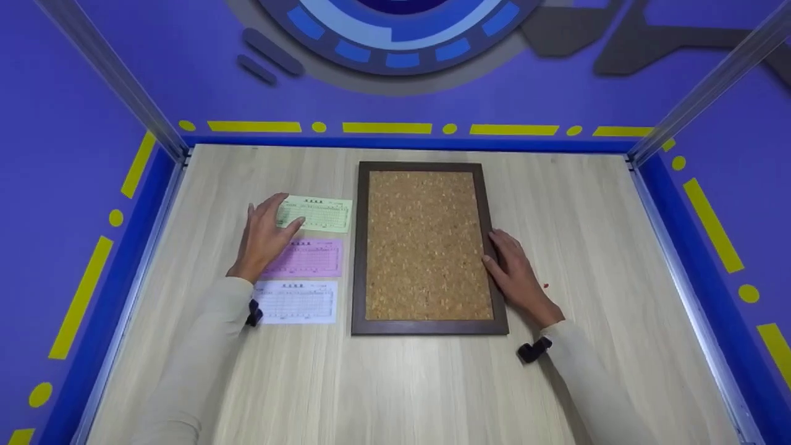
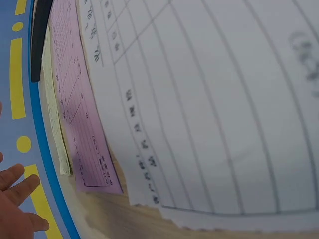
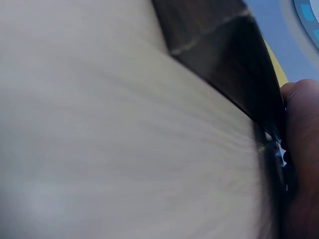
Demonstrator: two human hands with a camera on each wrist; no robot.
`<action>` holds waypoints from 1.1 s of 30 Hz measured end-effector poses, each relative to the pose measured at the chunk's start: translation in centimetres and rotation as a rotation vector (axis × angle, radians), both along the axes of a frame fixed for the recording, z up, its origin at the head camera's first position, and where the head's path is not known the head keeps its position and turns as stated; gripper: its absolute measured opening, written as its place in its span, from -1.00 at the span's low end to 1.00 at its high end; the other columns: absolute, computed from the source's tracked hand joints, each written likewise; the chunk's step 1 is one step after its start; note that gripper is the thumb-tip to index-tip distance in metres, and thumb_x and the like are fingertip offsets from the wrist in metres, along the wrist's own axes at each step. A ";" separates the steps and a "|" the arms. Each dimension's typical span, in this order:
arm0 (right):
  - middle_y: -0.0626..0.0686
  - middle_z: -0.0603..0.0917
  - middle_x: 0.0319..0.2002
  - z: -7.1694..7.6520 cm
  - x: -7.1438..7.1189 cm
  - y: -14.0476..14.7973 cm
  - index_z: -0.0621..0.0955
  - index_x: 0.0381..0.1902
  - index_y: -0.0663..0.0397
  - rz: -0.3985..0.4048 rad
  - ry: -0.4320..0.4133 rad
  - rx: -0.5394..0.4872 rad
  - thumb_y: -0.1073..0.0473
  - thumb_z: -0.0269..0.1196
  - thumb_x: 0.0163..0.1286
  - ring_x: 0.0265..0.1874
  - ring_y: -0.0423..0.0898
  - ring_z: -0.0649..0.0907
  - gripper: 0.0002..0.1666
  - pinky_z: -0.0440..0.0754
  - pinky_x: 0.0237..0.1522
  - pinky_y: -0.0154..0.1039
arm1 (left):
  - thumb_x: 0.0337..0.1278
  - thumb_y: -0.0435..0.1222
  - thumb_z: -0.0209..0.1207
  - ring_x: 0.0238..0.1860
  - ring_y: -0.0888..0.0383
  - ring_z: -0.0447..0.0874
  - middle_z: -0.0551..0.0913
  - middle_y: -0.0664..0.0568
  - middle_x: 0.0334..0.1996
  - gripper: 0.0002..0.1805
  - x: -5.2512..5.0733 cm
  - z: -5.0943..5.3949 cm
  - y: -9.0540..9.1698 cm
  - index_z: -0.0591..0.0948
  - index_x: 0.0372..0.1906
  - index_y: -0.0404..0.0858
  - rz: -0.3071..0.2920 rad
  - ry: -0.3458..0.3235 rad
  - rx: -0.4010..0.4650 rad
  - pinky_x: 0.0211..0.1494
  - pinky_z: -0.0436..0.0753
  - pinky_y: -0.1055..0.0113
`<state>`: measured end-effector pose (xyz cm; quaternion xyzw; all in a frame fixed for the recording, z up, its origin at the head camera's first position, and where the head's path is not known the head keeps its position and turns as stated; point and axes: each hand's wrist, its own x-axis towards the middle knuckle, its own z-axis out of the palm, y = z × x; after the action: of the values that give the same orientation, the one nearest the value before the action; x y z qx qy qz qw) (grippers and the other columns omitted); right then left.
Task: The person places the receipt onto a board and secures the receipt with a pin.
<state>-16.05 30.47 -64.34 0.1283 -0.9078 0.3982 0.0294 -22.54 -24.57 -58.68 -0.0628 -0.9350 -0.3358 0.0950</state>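
Observation:
A cork board [image 1: 426,247] in a dark brown frame lies flat on the table. My right hand [image 1: 516,272] rests against its right edge, with the thumb over the frame and the fingers alongside. My left hand [image 1: 267,235] is at the left end of a green printed slip [image 1: 324,214], thumb and fingers spread apart over it; whether they touch the paper I cannot tell. Below lies a pink slip [image 1: 318,258], partly covered by that hand. Nearest me is a white slip [image 1: 300,303], which also fills much of the left wrist view.
Pale wood-grain tabletop [image 1: 395,389] surrounds the board and slips. A tiny red thing [image 1: 545,285] lies right of my right hand. Blue panels with yellow marks [image 1: 386,128] wall in the back and both sides, joined by metal posts [image 1: 710,86].

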 end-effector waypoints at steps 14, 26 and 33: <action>0.31 0.31 0.68 -0.3 -0.1 0.1 0.35 0.68 0.25 0.005 0.000 -0.006 0.02 0.21 0.74 0.70 0.24 0.23 -0.26 0.16 0.67 0.29 | 0.44 -0.24 0.44 0.69 -0.35 0.13 0.51 -0.32 0.53 -0.39 -1.5 -0.9 -1.3 0.60 0.44 -0.44 -0.012 -0.065 0.136 0.76 0.05 -0.17; 0.31 0.30 0.68 -0.1 0.0 -0.1 0.34 0.68 0.25 -0.004 -0.009 0.010 0.02 0.21 0.75 0.70 0.24 0.23 -0.26 0.17 0.67 0.28 | 0.41 -0.26 0.47 0.72 -0.33 0.05 0.51 -0.27 0.55 -0.43 -2.2 -2.2 -3.8 0.65 0.42 -0.37 -0.010 -0.153 0.229 0.77 -0.03 -0.16; 0.29 0.27 0.69 0.0 0.1 -0.1 0.32 0.70 0.22 -0.013 -0.026 0.030 0.00 0.20 0.75 0.71 0.23 0.22 -0.25 0.16 0.68 0.28 | 0.43 -0.24 0.45 0.77 -0.30 -0.09 0.43 -0.24 0.62 -0.41 -2.9 -2.3 -4.7 0.63 0.45 -0.37 -0.030 -0.196 0.239 0.78 -0.14 -0.20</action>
<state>-15.99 30.33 -64.34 0.1176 -0.9149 0.3858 0.0182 -25.46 -29.24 -60.93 -0.0322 -0.8922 -0.4505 0.0050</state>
